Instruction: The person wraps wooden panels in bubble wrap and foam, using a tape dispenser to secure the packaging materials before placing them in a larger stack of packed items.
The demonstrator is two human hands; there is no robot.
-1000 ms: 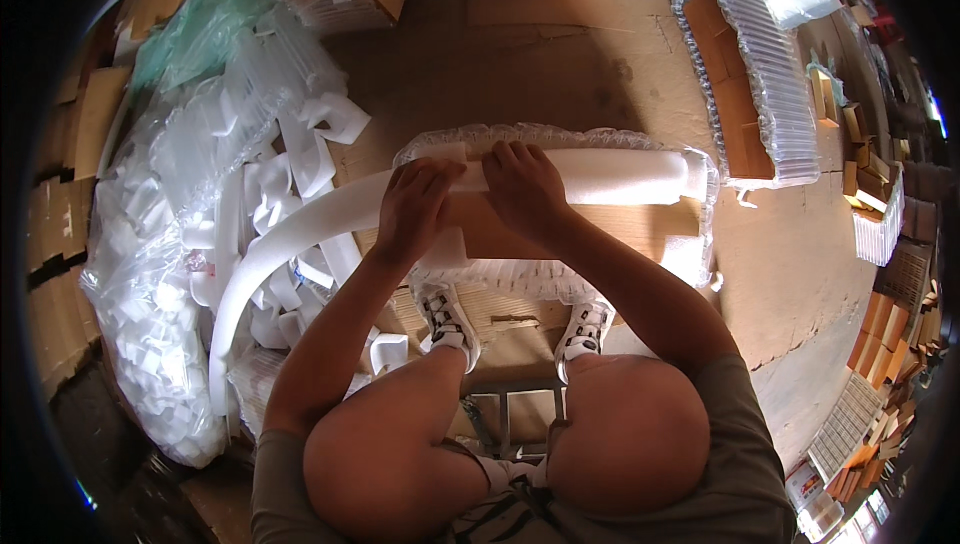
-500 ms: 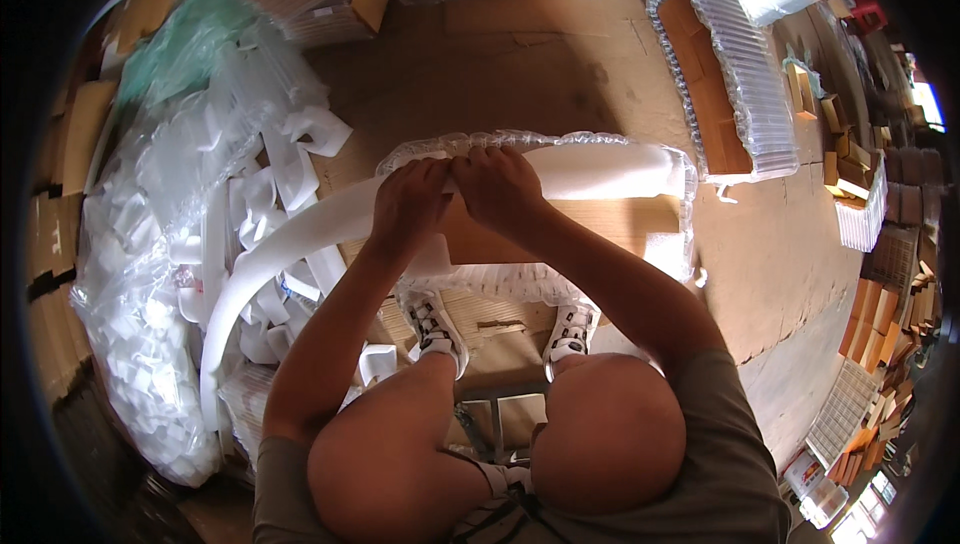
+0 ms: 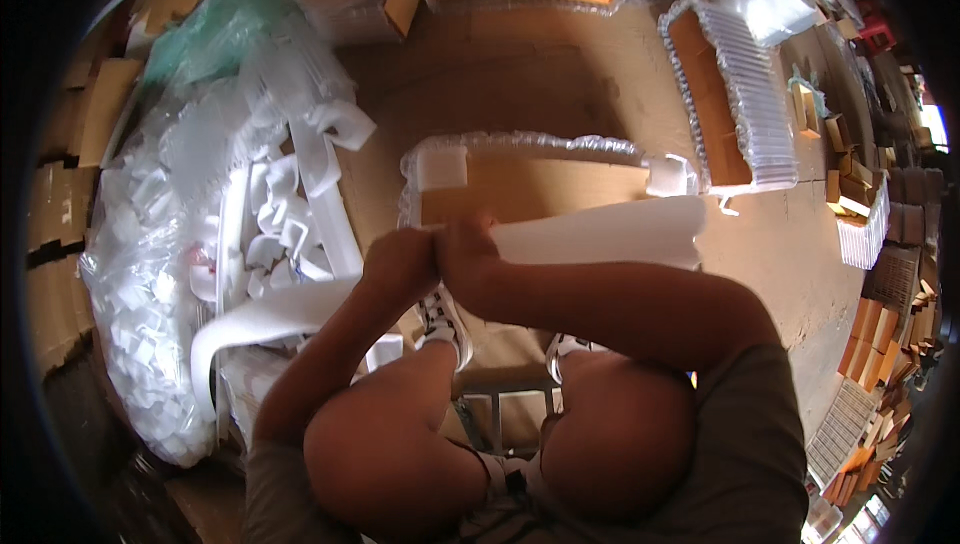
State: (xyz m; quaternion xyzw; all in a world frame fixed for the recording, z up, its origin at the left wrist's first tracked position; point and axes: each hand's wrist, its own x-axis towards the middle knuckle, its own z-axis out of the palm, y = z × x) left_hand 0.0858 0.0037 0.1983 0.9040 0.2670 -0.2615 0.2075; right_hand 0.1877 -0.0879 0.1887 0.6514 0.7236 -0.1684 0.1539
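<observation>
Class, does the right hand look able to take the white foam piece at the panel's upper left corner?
Probably not: the right hand seems closed on the long foam strip. Nothing appears to cover the foam piece, so letting go might suffice.

No text, number or sign can be read. Reddish patch (image 3: 203,261) in clear plastic bag (image 3: 150,369) at left, perhaps printed, too small to be deciphered.

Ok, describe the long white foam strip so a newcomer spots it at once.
Find the brown board edged with clear cushioning, mid-view. Along its near side, the left grip and right grip hold the foam strip. It looks like one long band, bending down at left, unlike the shorter foam scraps heaped there.
</observation>
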